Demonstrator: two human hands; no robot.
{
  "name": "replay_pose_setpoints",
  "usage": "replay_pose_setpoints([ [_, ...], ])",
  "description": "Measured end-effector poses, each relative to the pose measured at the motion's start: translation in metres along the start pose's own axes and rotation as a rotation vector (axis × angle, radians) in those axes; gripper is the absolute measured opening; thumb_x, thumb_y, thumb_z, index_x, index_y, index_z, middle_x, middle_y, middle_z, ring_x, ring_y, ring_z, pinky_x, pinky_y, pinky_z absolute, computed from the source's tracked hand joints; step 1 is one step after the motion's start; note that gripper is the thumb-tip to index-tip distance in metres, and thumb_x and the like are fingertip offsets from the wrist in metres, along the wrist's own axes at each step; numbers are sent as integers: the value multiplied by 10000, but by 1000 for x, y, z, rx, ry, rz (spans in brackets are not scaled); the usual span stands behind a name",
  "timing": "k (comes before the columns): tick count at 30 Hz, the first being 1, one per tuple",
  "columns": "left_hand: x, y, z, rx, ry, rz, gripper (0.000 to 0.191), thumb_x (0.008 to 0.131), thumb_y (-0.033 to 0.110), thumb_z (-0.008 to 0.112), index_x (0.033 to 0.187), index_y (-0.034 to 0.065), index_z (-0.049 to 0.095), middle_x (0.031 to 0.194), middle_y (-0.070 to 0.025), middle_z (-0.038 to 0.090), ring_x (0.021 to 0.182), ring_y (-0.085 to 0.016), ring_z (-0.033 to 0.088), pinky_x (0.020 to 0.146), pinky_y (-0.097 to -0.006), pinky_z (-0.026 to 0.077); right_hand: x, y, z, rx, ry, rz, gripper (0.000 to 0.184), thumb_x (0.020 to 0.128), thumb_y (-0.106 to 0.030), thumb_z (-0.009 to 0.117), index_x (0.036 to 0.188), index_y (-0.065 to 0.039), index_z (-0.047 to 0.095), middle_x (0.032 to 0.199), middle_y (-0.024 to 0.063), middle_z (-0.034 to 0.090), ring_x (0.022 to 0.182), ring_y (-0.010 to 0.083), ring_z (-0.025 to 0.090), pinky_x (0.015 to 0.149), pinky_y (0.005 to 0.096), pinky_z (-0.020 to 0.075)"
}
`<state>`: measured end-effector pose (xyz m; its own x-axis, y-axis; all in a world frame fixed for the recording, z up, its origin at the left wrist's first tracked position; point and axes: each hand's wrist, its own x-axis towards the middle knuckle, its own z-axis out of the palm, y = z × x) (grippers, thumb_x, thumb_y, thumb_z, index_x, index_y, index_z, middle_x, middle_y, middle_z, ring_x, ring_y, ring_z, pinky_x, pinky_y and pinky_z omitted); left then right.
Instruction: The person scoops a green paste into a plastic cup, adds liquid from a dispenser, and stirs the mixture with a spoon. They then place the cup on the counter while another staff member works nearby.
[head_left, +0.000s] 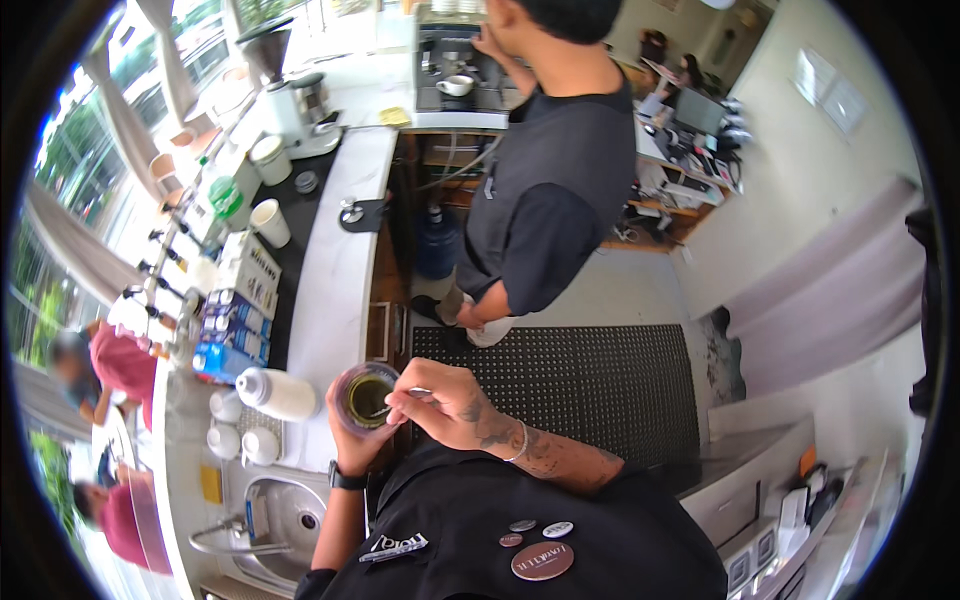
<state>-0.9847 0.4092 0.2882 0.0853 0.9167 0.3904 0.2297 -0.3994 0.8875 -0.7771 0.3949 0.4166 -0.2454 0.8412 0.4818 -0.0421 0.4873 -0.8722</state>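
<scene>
My left hand is wrapped around a clear plastic cup in front of my chest. A dark green liquid lies in the bottom of it. Above its right rim, my right hand pinches the handle of a metal spoon that dips into the cup; its lower end is hard to see. To the left, a white squeeze bottle stands on the marble-look counter.
White cups stand beside a steel sink at the lower left. Several cartons and a paper cup line the counter's back. A co-worker stands ahead at an espresso machine. A black rubber mat covers the floor.
</scene>
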Motion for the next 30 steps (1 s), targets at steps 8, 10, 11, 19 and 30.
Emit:
replay_pose_setpoints([
  [8, -18, -1, 6, 89, -72, -45, 1029, 617, 187, 960, 1447, 3, 381, 1376, -148, 506, 1287, -268, 537, 1113, -411, 428, 0, 1, -14, -231, 27, -37, 199, 1028, -24, 578, 1225, -44, 599, 974, 99, 657, 767, 174, 707, 677, 281, 559],
  [10, -19, -3, 5, 77, -44, -57, 1007, 623, 185, 955, 1438, 3, 392, 1367, -155, 526, 1278, -277, 547, 1115, -415, 428, -4, 2, -14, -255, 24, -18, 192, 1028, -22, 575, 1218, -45, 597, 962, 95, 652, 765, 167, 705, 671, 284, 558],
  [11, -17, -2, 4, 71, -36, -45, 1006, 621, 190, 965, 1431, -1, 399, 1350, -158, 547, 1251, -276, 569, 1093, -411, 445, -7, 2, -12, -267, 21, -9, 189, 1028, -20, 574, 1214, -46, 595, 955, 93, 650, 763, 163, 705, 668, 285, 557],
  [19, -14, 5, 10, 93, -1, -30, 991, 621, 206, 989, 1405, -9, 422, 1279, -166, 609, 1179, -283, 622, 1042, -401, 486, -5, 11, -10, -344, 50, -51, 203, 1004, 16, 588, 1203, -10, 617, 988, 102, 648, 755, 164, 702, 669, 278, 573],
  [30, -14, 10, 15, 93, 5, -35, 978, 619, 226, 995, 1397, 0, 446, 1286, -171, 618, 1178, -303, 630, 1035, -414, 493, -8, 6, -14, -337, -92, -16, 242, 970, 20, 626, 1210, -6, 622, 973, 118, 641, 779, 270, 672, 701, 343, 547],
])
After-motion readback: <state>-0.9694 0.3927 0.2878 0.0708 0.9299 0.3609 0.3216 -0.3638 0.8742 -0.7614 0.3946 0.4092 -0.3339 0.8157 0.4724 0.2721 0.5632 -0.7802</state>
